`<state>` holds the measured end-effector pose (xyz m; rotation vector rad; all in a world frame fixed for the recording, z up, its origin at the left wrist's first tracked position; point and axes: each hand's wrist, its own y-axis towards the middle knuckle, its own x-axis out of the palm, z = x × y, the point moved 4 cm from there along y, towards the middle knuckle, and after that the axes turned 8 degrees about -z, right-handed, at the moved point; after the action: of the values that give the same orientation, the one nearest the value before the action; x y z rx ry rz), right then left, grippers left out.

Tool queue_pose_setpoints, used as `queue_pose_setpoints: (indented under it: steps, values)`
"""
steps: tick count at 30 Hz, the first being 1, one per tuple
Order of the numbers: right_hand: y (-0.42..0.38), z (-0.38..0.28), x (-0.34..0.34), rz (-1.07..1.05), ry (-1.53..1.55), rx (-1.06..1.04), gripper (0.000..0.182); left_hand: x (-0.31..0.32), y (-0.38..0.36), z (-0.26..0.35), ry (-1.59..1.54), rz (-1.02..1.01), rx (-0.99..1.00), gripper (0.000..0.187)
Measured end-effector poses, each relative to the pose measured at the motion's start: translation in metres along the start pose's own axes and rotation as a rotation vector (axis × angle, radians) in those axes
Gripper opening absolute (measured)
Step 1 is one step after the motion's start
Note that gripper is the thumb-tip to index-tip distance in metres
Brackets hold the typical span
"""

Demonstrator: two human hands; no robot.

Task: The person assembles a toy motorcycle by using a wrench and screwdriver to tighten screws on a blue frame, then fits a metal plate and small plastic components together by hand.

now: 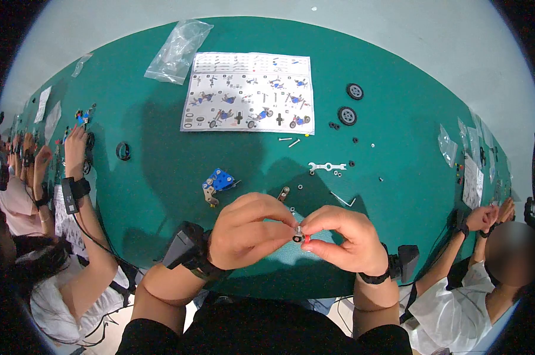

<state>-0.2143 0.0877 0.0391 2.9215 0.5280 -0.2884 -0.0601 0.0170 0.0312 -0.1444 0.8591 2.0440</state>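
Observation:
My left hand (pixel 246 231) and my right hand (pixel 347 239) meet in front of me, thumbs and fingers pinched on a small silver, black and red part (pixel 299 235). The red bit lies at my right fingertips, the silver and black bits at my left. Just beyond my left hand sits a partly built blue and metal assembly (pixel 220 182). A short metal link (pixel 284 193) stands out behind my fingers, with small nuts (pixel 300 187) close by.
An instruction sheet (pixel 249 94) lies ahead, beside a clear plastic bag (pixel 177 52). Two wheels (pixel 347 116), a flat wrench (pixel 327 167), a hex key (pixel 343 199) and screws (pixel 291 142) are to the right. Other people sit on both sides, one hand (pixel 76 148) reaching in from the left.

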Motion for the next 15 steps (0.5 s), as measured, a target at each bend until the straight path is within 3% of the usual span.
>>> queue_pose_setpoints:
  steps: [15]
  values:
    - [0.0023, -0.005, 0.0055, 0.127, -0.175, -0.047, 0.022, -0.0014, -0.0012, -0.0022, 0.126, 0.007, -0.039, 0.022]
